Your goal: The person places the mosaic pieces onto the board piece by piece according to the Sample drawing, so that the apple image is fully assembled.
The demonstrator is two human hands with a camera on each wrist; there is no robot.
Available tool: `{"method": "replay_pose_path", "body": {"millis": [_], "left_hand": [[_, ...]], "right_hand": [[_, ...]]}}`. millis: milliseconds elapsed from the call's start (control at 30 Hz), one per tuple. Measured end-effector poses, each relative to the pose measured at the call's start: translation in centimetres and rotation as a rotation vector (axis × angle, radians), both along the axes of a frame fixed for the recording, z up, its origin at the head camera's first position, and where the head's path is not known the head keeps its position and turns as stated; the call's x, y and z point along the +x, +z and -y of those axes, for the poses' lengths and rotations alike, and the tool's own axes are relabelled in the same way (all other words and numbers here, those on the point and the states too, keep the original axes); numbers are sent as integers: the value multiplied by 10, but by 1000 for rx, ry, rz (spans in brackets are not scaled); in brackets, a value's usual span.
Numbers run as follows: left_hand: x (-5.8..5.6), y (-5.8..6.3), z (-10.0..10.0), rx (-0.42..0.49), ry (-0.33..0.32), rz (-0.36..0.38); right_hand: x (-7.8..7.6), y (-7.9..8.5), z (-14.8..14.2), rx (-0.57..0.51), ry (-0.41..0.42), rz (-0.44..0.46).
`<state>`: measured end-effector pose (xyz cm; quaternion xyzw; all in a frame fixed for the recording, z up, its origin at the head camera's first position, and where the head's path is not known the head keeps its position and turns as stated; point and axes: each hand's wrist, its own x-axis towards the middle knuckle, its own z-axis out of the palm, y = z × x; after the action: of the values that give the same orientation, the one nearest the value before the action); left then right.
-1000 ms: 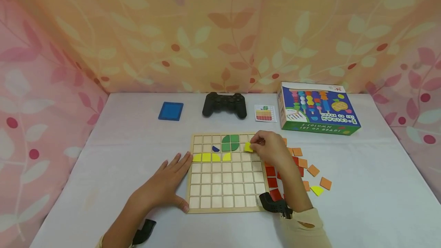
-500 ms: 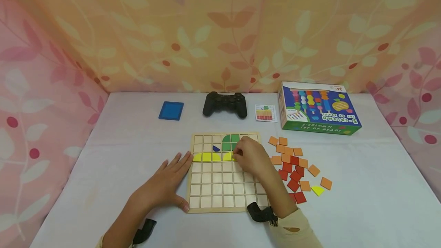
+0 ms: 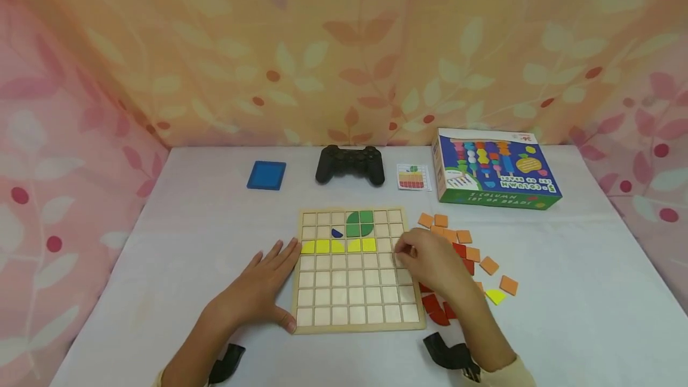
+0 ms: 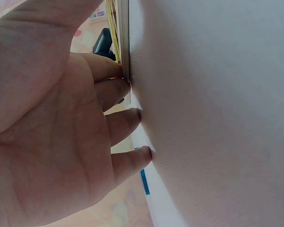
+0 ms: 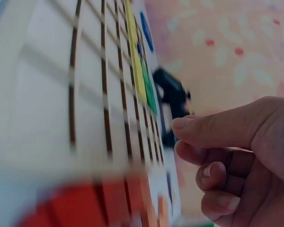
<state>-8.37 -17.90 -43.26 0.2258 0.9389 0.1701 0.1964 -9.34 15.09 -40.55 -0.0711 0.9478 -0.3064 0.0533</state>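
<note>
My left hand (image 3: pixel 263 284) lies spread beside the wooden grid board (image 3: pixel 294 291), its fingertips and thumb at the board's left edge. In the left wrist view the fingers (image 4: pixel 128 125) reach the white cloth and the board's side. On the board, yellow tiles (image 3: pixel 322 246) form a row with a gap, below a group of green tiles (image 3: pixel 359 224). A small dark blue piece (image 3: pixel 337 233) lies left of the green. Over the board's right edge is my right hand (image 3: pixel 432 258), fingers loosely curled; the right wrist view shows thumb and forefinger close together with nothing between them.
Loose orange tiles (image 3: pixel 488 266) and red tiles (image 3: pixel 432 303) lie right of the board, partly behind the right arm, with a yellow quarter piece (image 3: pixel 495 297). Along the back are a blue tray (image 3: pixel 266 175), a black game controller (image 3: pixel 350 165), a pattern card (image 3: pixel 413 177) and a bead-set box (image 3: pixel 497 169).
The right hand set a yellow tile down right of the last one in the row, let go and moved right to the board's edge. The left hand has stayed put.
</note>
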Motion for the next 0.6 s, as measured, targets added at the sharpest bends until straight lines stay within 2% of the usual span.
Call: {"method": "replay_pose_path", "body": {"millis": [200, 333, 500, 600], "left_hand": [[2, -1, 1, -10, 6, 3], [2, 0, 0, -2, 4, 0], [1, 1, 0, -11, 10, 3], [0, 1, -1, -14, 13, 8]], "right_hand": [[35, -1, -68, 130, -151, 33], [57, -6, -102, 191, -240, 65], [75, -18, -123, 217, -247, 106], [82, -26, -127, 218, -248, 96]]}}
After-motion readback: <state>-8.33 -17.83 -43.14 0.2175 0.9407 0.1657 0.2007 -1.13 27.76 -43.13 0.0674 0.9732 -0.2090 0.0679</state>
